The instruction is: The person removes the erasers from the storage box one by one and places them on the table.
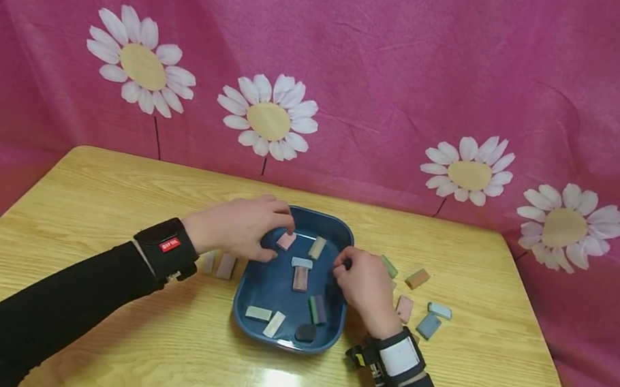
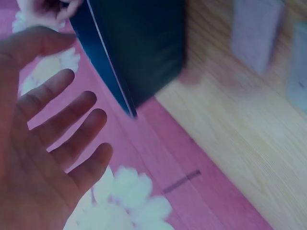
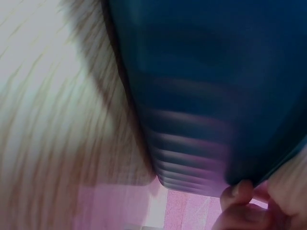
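Note:
A dark blue tray (image 1: 284, 340) stands on the table with several small coloured blocks in it. My left hand (image 1: 245, 223) reaches over its left rim. The thumb and fingers are apart beside a pink block (image 1: 286, 240); the left wrist view shows that hand (image 2: 57, 129) relaxed, with nothing in it. At the right rim is my right hand (image 1: 365, 285), fingers bent. In the right wrist view, its fingertips (image 3: 238, 190) come together by the tray's edge; whether something small is between them cannot be told. Nearby in the tray lie a beige block (image 1: 317, 247) and a brown one (image 1: 301, 280).
Right of the tray lie several loose blocks, among them an orange one (image 1: 417, 278), a pink one (image 1: 404, 308) and a blue-grey one (image 1: 428, 326). Another block (image 1: 226, 266) lies on the left. A pink flowered cloth (image 1: 371, 59) hangs behind the wooden table (image 1: 104, 337).

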Demonstrator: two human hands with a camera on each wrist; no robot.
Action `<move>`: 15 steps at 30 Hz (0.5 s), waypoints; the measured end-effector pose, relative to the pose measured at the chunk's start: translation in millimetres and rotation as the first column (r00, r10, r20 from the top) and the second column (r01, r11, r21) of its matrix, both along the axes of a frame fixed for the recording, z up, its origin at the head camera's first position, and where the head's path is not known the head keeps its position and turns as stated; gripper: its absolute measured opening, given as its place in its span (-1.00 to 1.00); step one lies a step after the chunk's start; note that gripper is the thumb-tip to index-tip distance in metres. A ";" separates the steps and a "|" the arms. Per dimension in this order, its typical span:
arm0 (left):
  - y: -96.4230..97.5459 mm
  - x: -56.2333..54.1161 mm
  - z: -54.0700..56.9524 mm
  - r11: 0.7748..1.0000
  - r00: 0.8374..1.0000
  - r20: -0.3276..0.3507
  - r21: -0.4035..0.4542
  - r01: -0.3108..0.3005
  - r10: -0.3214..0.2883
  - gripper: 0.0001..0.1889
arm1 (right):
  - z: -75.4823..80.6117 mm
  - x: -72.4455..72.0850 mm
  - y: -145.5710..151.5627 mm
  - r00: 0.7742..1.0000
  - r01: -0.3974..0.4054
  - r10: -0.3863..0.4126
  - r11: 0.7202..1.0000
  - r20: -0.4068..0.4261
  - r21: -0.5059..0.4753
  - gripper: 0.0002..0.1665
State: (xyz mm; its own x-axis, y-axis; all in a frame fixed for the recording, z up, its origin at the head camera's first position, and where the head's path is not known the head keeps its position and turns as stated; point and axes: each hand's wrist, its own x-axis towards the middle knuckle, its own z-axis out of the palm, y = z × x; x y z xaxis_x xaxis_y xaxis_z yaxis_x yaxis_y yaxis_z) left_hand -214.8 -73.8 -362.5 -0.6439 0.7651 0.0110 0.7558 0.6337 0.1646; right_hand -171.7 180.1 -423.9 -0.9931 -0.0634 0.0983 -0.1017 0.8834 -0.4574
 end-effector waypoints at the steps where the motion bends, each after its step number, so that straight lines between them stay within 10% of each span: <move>1: 5.2 0.8 -0.7 1.000 1.000 0.009 -0.007 0.021 -0.021 -0.54 | 0.0 -0.1 0.3 1.000 0.001 -0.001 1.000 -0.002 0.000 -0.95; 15: 66.3 23.2 -15.5 0.950 0.972 0.128 -0.218 0.224 -0.199 -0.52 | -0.4 -0.2 1.2 1.000 -0.018 0.018 1.000 -0.015 0.009 -0.93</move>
State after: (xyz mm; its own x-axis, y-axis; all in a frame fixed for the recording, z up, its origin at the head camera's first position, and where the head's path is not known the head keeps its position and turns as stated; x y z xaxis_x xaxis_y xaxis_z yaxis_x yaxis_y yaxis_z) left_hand -191.6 -7.6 -378.1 -0.4554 0.8577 -0.2388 0.8631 0.4911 0.1180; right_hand -171.8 181.3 -424.2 -0.9902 -0.0823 0.1129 -0.1247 0.8853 -0.4480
